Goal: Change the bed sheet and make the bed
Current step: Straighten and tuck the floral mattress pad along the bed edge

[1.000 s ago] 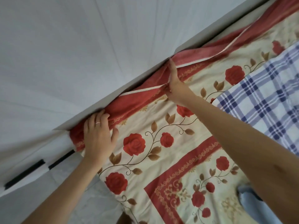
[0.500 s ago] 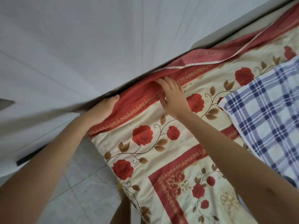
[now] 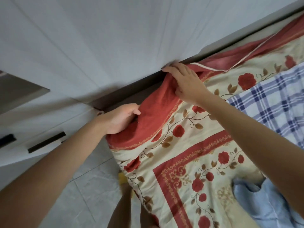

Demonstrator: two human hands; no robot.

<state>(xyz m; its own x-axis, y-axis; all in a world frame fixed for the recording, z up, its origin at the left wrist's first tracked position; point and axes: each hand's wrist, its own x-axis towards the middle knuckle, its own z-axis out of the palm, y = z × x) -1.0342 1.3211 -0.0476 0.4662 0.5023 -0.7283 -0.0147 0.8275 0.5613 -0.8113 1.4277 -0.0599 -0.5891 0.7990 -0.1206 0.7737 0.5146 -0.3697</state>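
Left grip (image 3: 120,120) and right grip (image 3: 186,83) clutch sheet (image 3: 181,160) border beside wall (image 3: 115,38).

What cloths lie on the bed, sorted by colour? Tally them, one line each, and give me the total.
Red and cream rose sheet: 1
Blue and white checked cloth: 1
Plain light blue cloth: 1
Total: 3

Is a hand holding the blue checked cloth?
No, the left hand and right hand both grip the red-bordered rose-patterned sheet; the blue-and-white checked cloth lies apart.
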